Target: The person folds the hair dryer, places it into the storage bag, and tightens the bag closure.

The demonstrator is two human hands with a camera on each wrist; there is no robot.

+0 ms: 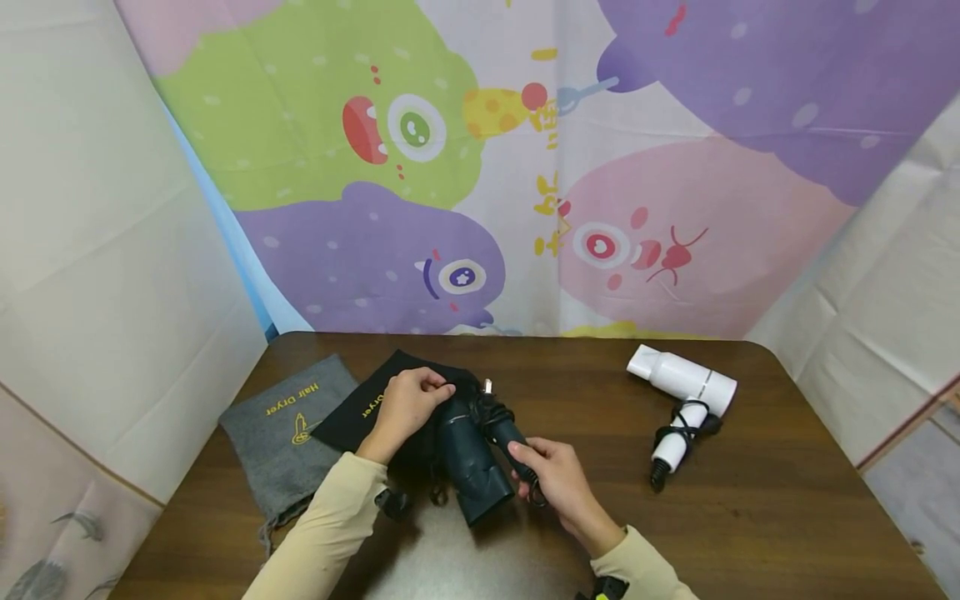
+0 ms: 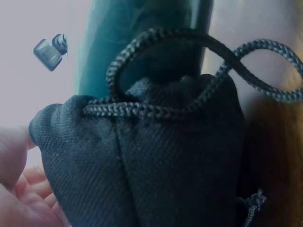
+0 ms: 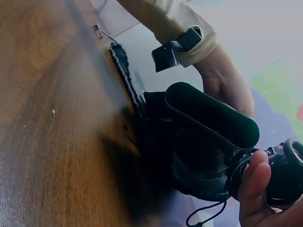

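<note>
A dark teal hair dryer (image 1: 472, 458) is held over the table's middle, its flat nozzle pointing toward me. My right hand (image 1: 558, 483) grips its handle, around which a black cord is wound. On the left, my left hand (image 1: 408, 408) pinches the edge of a black drawstring bag (image 1: 352, 421) with yellow lettering. In the left wrist view the bag's gathered mouth and braided drawstring (image 2: 142, 111) overlap the dryer's body. The right wrist view looks at the open nozzle (image 3: 213, 116), with the bag close behind it.
A grey drawstring pouch (image 1: 277, 433) marked "Hair Dryer" lies at the left of the brown table (image 1: 750, 533). At the right lies a white hair dryer (image 1: 686, 379) with its black cord wrapped around the handle. A cartoon-print cloth (image 1: 525, 292) hangs behind the table.
</note>
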